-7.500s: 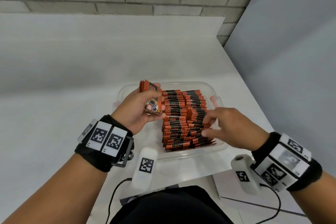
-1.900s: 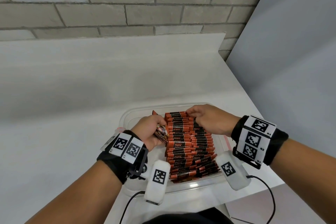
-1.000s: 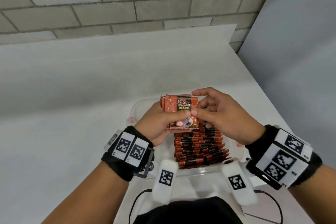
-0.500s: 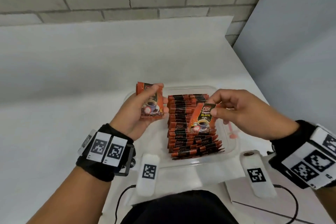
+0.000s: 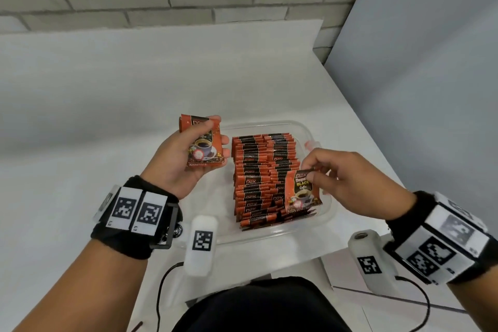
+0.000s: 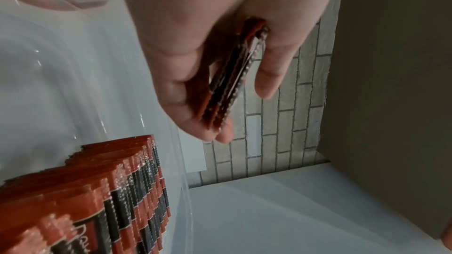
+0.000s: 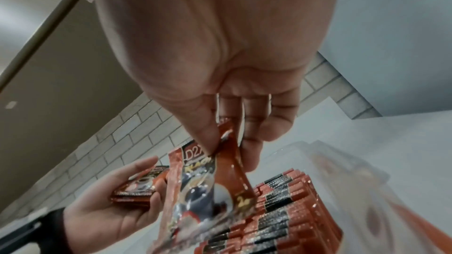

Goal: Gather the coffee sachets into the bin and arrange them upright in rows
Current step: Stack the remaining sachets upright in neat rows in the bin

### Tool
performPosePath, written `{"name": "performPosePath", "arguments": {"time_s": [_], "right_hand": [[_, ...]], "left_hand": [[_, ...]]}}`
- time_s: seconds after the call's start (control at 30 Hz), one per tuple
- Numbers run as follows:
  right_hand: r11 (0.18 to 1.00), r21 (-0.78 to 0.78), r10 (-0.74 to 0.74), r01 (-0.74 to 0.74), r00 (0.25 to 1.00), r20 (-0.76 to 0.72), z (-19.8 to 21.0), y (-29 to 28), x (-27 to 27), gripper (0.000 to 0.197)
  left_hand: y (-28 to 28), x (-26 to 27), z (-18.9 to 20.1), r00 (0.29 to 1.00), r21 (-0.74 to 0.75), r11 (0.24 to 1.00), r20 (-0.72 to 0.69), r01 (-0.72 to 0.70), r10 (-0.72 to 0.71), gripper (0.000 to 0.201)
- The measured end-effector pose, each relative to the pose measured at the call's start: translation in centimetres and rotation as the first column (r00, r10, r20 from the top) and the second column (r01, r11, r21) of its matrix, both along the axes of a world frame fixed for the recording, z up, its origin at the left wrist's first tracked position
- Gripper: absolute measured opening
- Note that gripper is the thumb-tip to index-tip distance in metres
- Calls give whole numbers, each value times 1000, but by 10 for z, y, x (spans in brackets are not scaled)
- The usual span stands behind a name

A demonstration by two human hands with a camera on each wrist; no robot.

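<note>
Lower right of the head view, the right hand (image 5: 347, 183) pinches 1 coffee sachet (image 5: 303, 191) by its top corner, dangling it over the near end of the packed rows (image 5: 262, 172) in the clear bin (image 5: 318, 221). Left of centre, the left hand (image 5: 183, 162) clamps a thin stack (image 5: 202, 143) between thumb and fingers. Each sachet looks light, floppy and slick-filmed; a grip on the crimped top edge seems safest. Beyond, the white desk (image 5: 107, 89) runs back.
</note>
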State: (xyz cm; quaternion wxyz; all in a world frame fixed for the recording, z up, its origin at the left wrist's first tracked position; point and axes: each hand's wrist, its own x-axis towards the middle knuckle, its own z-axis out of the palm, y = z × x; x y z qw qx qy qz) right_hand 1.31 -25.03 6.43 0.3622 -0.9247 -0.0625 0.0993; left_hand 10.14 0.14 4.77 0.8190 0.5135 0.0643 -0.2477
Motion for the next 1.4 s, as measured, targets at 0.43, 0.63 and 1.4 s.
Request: {"name": "performPosePath", "arguments": {"time_s": [0.43,0.63,1.4], "right_hand": [[966,-143,186,-213,965,-184,-2,2,2,17],[956,-195,193,-220,970,-149,5,1,2,16],[819,-407,276,-403,901,-336,-2,22,12,16]], "left_hand": [[0,0,-1,1000,22,1000,-11,-12,12,43],[0,3,-2,1000,19,1000,-14,-14,15,43],[-1,9,-10,1000,23,1000,-20,0,0,41]]}}
